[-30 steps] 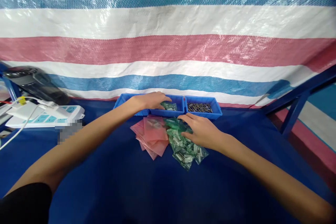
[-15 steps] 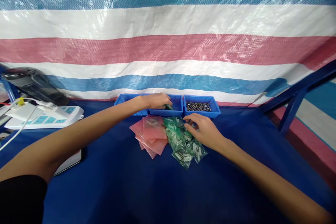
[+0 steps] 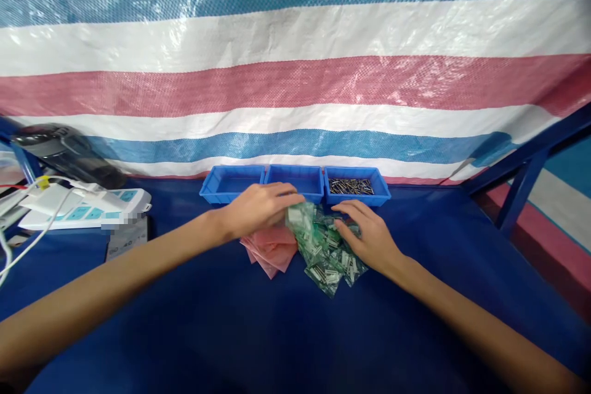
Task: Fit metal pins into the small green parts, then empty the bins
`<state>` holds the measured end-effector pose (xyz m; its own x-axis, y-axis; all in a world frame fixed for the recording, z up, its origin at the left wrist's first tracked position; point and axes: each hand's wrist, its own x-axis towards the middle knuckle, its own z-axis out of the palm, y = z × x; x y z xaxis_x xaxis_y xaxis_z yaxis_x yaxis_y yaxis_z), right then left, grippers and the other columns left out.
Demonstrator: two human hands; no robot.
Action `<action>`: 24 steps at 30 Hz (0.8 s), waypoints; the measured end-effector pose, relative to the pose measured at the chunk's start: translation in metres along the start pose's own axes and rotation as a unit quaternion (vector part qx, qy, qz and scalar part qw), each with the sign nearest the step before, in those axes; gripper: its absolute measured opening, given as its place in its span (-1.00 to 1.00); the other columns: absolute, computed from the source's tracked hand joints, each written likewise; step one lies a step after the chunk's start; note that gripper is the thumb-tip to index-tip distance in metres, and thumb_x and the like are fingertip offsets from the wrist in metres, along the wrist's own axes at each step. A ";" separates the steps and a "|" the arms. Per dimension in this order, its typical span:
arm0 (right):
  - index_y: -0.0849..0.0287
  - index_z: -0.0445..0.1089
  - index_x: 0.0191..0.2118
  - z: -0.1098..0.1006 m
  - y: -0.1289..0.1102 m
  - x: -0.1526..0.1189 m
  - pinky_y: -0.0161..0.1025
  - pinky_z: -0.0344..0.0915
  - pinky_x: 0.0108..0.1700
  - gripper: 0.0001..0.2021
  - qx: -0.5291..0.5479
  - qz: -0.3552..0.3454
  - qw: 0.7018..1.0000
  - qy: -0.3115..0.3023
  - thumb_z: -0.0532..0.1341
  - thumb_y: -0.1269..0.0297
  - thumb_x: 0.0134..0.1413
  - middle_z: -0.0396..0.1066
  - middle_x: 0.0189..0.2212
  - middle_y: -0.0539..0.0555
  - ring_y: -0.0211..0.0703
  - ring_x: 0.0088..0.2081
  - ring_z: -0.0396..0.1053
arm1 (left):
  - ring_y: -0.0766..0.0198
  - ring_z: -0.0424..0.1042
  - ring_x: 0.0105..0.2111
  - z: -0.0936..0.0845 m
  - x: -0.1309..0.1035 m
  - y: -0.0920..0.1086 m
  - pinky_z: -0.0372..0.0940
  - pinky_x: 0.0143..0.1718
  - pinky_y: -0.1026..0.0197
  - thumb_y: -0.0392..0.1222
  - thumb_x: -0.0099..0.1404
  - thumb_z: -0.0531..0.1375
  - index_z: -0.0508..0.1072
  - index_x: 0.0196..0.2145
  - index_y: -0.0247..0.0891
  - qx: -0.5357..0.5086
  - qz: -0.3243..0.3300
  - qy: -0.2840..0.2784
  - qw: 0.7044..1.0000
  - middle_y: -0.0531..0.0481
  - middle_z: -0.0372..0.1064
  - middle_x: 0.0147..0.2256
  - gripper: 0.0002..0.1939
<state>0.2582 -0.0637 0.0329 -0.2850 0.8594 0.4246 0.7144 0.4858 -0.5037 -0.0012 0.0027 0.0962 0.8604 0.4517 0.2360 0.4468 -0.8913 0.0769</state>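
My left hand is closed on the edge of a small green plastic bag, held over the left side of the green pile. That pile of green bags has small metal and white parts showing through the film. Just right of it, my right hand is open with fingers bent and thumb apart, at the pile's edge; whether it touches a bag I cannot tell. Pink plastic bags lie partly under my left hand.
Behind the bags stand three blue bins: a left bin, a middle bin and a right bin holding metal pins. A power strip, a phone and a dark bottle are at left. A striped sheet hangs behind.
My left hand has come out of the middle bin toward me, bringing a green bag over the pile. My right hand has shifted slightly right.
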 end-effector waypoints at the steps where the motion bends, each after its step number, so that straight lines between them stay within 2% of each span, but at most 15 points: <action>1: 0.12 0.32 -0.02 0.003 -0.002 -0.002 -0.05 0.33 -0.02 -0.74 -0.005 -0.010 1.000 -0.007 0.05 0.24 0.23 0.34 -0.07 0.18 -0.01 -0.02 0.32 | 0.19 0.38 -0.06 0.005 -0.007 0.006 0.38 -0.16 0.19 -0.28 0.35 0.01 0.30 0.08 -0.17 0.003 -0.012 -0.001 1.000 -0.09 0.33 -0.01 -0.64; 3: 0.12 0.27 0.06 0.007 -0.005 -0.006 -0.03 0.29 0.05 -0.69 -0.010 -0.032 0.999 -0.025 0.03 0.22 0.25 0.28 0.00 0.21 0.00 0.05 0.26 | 0.17 0.33 0.01 0.014 -0.022 0.015 0.36 -0.06 0.14 -0.22 0.34 0.05 0.26 0.13 -0.17 -0.027 -0.032 0.010 0.999 -0.12 0.28 0.05 -0.60; 6: 0.13 0.13 0.20 0.009 -0.009 -0.011 0.03 0.23 0.12 -0.53 -0.030 -0.062 0.995 -0.076 0.06 0.09 0.23 0.14 0.14 0.26 0.07 0.18 0.13 | 0.08 0.26 0.09 0.023 -0.047 0.025 0.27 0.07 0.02 -0.08 0.31 0.10 0.23 0.15 -0.18 -0.047 -0.127 0.060 0.989 -0.17 0.21 0.11 -0.53; 9: 0.15 -0.08 0.32 0.015 -0.013 -0.016 0.18 0.13 0.17 -0.23 -0.070 -0.085 0.982 -0.151 0.14 -0.11 0.09 -0.09 0.28 0.31 0.24 0.28 -0.08 | -0.15 0.13 0.17 0.037 -0.067 0.034 0.20 0.09 -0.17 0.21 0.15 0.19 0.09 0.25 -0.13 -0.004 -0.171 0.001 0.985 -0.24 0.04 0.22 -0.20; 10: 0.15 -0.12 0.33 0.019 -0.015 -0.017 0.21 0.10 0.18 -0.17 -0.082 -0.092 0.978 -0.170 0.16 -0.14 0.06 -0.13 0.30 0.31 0.28 0.29 -0.13 | -0.18 0.10 0.18 0.043 -0.072 0.036 0.18 0.09 -0.20 0.25 0.12 0.20 0.08 0.26 -0.13 0.009 -0.175 -0.011 0.985 -0.25 0.01 0.23 -0.16; 11: 0.15 -0.14 0.34 0.022 -0.016 -0.018 0.24 0.07 0.19 -0.15 -0.093 -0.098 0.973 -0.184 0.17 -0.14 0.05 -0.13 0.30 0.32 0.30 0.29 -0.15 | -0.17 0.10 0.18 0.048 -0.075 0.037 0.18 0.10 -0.19 0.24 0.14 0.18 0.08 0.26 -0.13 0.021 -0.180 -0.016 0.983 -0.25 0.02 0.23 -0.18; 13: 0.17 -0.12 0.34 0.029 -0.019 -0.019 0.24 0.05 0.20 -0.20 -0.110 -0.105 0.969 -0.196 0.17 -0.06 0.09 -0.07 0.29 0.31 0.28 0.29 -0.10 | -0.11 0.17 0.15 0.057 -0.077 0.038 0.23 0.07 -0.13 0.13 0.24 0.14 0.15 0.23 -0.13 0.045 -0.180 -0.007 0.983 -0.22 0.12 0.18 -0.35; 15: 0.18 -0.04 0.32 0.032 -0.019 -0.017 0.20 0.12 0.18 -0.33 -0.116 -0.106 0.968 -0.194 0.15 0.11 0.15 0.03 0.25 0.29 0.22 0.25 0.01 | -0.02 0.27 0.09 0.060 -0.077 0.035 0.28 0.02 -0.05 -0.03 0.33 0.09 0.26 0.16 -0.15 0.062 -0.154 0.025 0.986 -0.19 0.24 0.11 -0.54; 17: 0.18 0.09 0.27 0.031 -0.017 -0.014 0.14 0.22 0.13 -0.47 -0.106 -0.105 0.973 -0.175 0.10 0.27 0.19 0.16 0.19 0.25 0.14 0.18 0.16 | 0.06 0.37 0.00 0.058 -0.077 0.031 0.34 -0.05 0.04 -0.16 0.37 0.04 0.33 0.09 -0.20 0.072 -0.112 0.070 0.989 -0.18 0.33 0.04 -0.64; 19: 0.19 0.22 0.19 0.026 -0.013 -0.012 0.05 0.30 0.08 -0.58 -0.078 -0.097 0.983 -0.136 0.04 0.35 0.23 0.29 0.11 0.21 0.05 0.09 0.29 | 0.11 0.41 -0.05 0.054 -0.079 0.028 0.37 -0.10 0.09 -0.24 0.38 0.02 0.34 0.08 -0.26 0.079 -0.075 0.114 0.987 -0.18 0.38 -0.01 -0.67; 21: 0.17 0.29 0.13 0.018 -0.009 -0.012 -0.04 0.35 0.06 -0.64 -0.041 -0.087 0.990 -0.099 0.01 0.35 0.27 0.37 0.04 0.16 -0.05 0.02 0.36 | 0.10 0.39 0.00 0.049 -0.085 0.027 0.36 -0.07 0.10 -0.30 0.37 0.02 0.29 0.11 -0.29 0.080 -0.046 0.151 0.984 -0.19 0.39 -0.01 -0.64; 24: 0.12 0.23 0.18 0.004 -0.011 -0.026 -0.02 0.29 0.12 -0.62 -0.028 -0.084 0.991 -0.104 0.01 0.31 0.28 0.33 0.08 0.14 -0.06 0.10 0.30 | 0.09 0.29 0.11 0.044 -0.098 0.032 0.32 0.03 0.07 -0.31 0.38 0.00 0.21 0.18 -0.28 0.062 0.002 0.164 0.985 -0.20 0.35 0.05 -0.58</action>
<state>0.2545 -0.0906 0.0245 -0.5239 0.7846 0.3316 0.6787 0.6197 -0.3942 -0.0604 -0.0687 0.0332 0.7459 0.3939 0.5371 0.4881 -0.8719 -0.0384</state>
